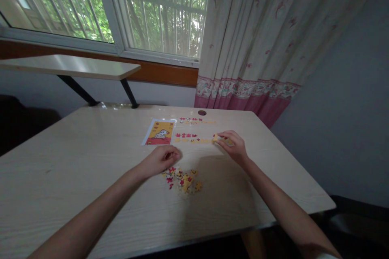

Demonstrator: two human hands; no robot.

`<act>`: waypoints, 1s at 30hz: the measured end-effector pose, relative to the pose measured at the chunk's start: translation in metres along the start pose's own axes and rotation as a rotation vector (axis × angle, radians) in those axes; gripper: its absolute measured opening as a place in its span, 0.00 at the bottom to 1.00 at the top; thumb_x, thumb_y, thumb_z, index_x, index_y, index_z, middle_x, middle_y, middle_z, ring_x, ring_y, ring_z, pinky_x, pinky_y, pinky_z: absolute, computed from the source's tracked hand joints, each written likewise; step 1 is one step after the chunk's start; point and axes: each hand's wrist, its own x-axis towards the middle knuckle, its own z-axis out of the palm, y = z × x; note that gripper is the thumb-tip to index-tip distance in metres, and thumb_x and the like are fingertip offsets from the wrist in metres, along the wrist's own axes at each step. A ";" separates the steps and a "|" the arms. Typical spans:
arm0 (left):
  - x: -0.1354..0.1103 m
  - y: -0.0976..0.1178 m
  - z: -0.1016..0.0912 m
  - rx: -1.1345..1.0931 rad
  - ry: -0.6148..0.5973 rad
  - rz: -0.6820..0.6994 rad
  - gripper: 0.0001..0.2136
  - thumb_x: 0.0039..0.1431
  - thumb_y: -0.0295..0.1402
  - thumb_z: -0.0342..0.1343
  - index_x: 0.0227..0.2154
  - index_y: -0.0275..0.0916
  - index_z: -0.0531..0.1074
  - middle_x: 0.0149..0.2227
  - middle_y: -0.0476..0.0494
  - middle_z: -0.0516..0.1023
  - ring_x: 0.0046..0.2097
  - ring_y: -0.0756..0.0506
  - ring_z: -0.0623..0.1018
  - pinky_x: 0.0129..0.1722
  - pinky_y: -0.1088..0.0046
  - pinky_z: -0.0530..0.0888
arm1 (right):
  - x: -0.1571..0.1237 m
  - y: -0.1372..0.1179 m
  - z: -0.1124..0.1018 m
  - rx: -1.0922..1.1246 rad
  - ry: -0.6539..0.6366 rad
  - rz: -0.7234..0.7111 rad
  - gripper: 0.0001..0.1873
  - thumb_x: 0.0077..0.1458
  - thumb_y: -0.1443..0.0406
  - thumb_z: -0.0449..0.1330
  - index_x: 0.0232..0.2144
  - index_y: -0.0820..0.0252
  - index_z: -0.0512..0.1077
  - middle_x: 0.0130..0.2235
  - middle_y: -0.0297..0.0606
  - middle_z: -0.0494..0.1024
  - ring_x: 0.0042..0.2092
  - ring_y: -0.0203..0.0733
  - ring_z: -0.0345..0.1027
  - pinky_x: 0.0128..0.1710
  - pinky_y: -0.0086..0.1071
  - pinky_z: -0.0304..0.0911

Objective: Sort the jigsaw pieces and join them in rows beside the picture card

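My right hand [233, 146] pinches a yellow jigsaw piece [215, 137] between thumb and fingers, at the right end of the nearer row of laid-out pieces [190, 140]. This row is yellow, with several red pieces [186, 135] lined up just behind it. My left hand [163, 157] rests on the table in a loose fist, its fingers curled, and nothing shows in it. Close in front of that hand lies a loose pile of red, yellow and white jigsaw pieces [184, 180]. A picture sheet [161, 131] with a white animal on yellow and red lies beyond my left hand.
Farther back runs another group of red and yellow pieces [194, 120], near a round cable hole [202, 113]. The pale wooden table [91, 149] has a raised shelf [69, 66] on black legs at back left. A curtain [246, 48] and barred window stand behind.
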 end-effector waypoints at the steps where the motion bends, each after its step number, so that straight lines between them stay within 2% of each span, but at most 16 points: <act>1: -0.003 -0.005 -0.001 0.029 -0.003 0.016 0.09 0.57 0.33 0.47 0.28 0.35 0.70 0.26 0.46 0.73 0.28 0.50 0.69 0.27 0.77 0.65 | 0.001 0.004 -0.003 -0.008 -0.023 -0.002 0.11 0.51 0.59 0.60 0.35 0.57 0.74 0.35 0.40 0.76 0.38 0.42 0.68 0.41 0.37 0.63; 6: -0.010 -0.021 -0.007 0.210 -0.025 0.014 0.09 0.58 0.33 0.46 0.28 0.36 0.69 0.25 0.48 0.71 0.27 0.50 0.69 0.27 0.77 0.65 | 0.006 0.037 -0.030 -0.050 -0.177 0.062 0.13 0.50 0.58 0.60 0.36 0.58 0.74 0.35 0.40 0.76 0.37 0.41 0.68 0.40 0.35 0.62; 10: -0.011 -0.022 -0.010 0.297 -0.018 0.008 0.10 0.60 0.34 0.45 0.28 0.37 0.68 0.26 0.47 0.72 0.28 0.50 0.70 0.28 0.77 0.64 | -0.002 0.077 -0.052 -0.107 -0.293 0.246 0.15 0.48 0.56 0.61 0.35 0.60 0.75 0.34 0.41 0.76 0.35 0.40 0.67 0.36 0.33 0.62; 14: -0.012 -0.019 -0.010 0.336 -0.017 0.019 0.11 0.60 0.34 0.44 0.28 0.37 0.68 0.27 0.47 0.72 0.28 0.50 0.70 0.28 0.76 0.64 | -0.013 0.108 -0.063 -0.072 -0.457 0.384 0.17 0.48 0.56 0.59 0.34 0.63 0.75 0.31 0.40 0.76 0.32 0.39 0.67 0.32 0.31 0.61; 16: -0.012 -0.019 -0.009 0.344 -0.016 0.019 0.11 0.60 0.34 0.44 0.27 0.37 0.68 0.26 0.47 0.72 0.27 0.50 0.69 0.27 0.77 0.64 | -0.016 0.113 -0.064 -0.053 -0.473 0.400 0.18 0.47 0.56 0.59 0.34 0.64 0.75 0.31 0.41 0.76 0.31 0.38 0.66 0.31 0.31 0.60; 18: -0.012 -0.020 -0.009 0.346 -0.009 0.016 0.11 0.60 0.34 0.44 0.28 0.37 0.69 0.26 0.47 0.72 0.27 0.50 0.70 0.27 0.76 0.64 | -0.015 0.110 -0.061 -0.048 -0.431 0.390 0.18 0.47 0.56 0.59 0.34 0.64 0.75 0.31 0.41 0.76 0.32 0.38 0.67 0.31 0.31 0.61; 20: -0.012 -0.021 -0.009 0.350 -0.002 0.016 0.11 0.60 0.35 0.44 0.28 0.37 0.69 0.27 0.47 0.73 0.28 0.50 0.70 0.28 0.76 0.64 | -0.012 0.097 -0.051 -0.051 -0.369 0.361 0.17 0.47 0.55 0.59 0.34 0.63 0.75 0.32 0.40 0.76 0.33 0.39 0.67 0.33 0.31 0.61; 23: -0.012 -0.024 -0.010 0.358 0.007 0.018 0.11 0.60 0.34 0.44 0.28 0.37 0.69 0.27 0.47 0.73 0.29 0.49 0.70 0.29 0.76 0.64 | -0.004 0.068 -0.022 -0.049 -0.335 0.289 0.14 0.48 0.57 0.59 0.35 0.61 0.74 0.33 0.39 0.76 0.34 0.39 0.67 0.35 0.31 0.61; 28: -0.013 -0.031 -0.013 0.358 0.023 -0.006 0.09 0.59 0.33 0.46 0.27 0.37 0.68 0.27 0.47 0.72 0.29 0.50 0.70 0.29 0.76 0.64 | 0.010 0.011 0.051 0.012 -0.483 0.146 0.11 0.48 0.61 0.61 0.34 0.60 0.74 0.32 0.36 0.76 0.34 0.36 0.67 0.36 0.30 0.60; 30: -0.013 -0.033 -0.013 0.346 0.025 -0.012 0.09 0.58 0.33 0.46 0.27 0.37 0.68 0.27 0.47 0.72 0.28 0.50 0.70 0.29 0.76 0.63 | 0.016 -0.008 0.078 0.021 -0.525 0.134 0.11 0.47 0.61 0.62 0.34 0.60 0.74 0.31 0.35 0.75 0.33 0.35 0.67 0.35 0.29 0.60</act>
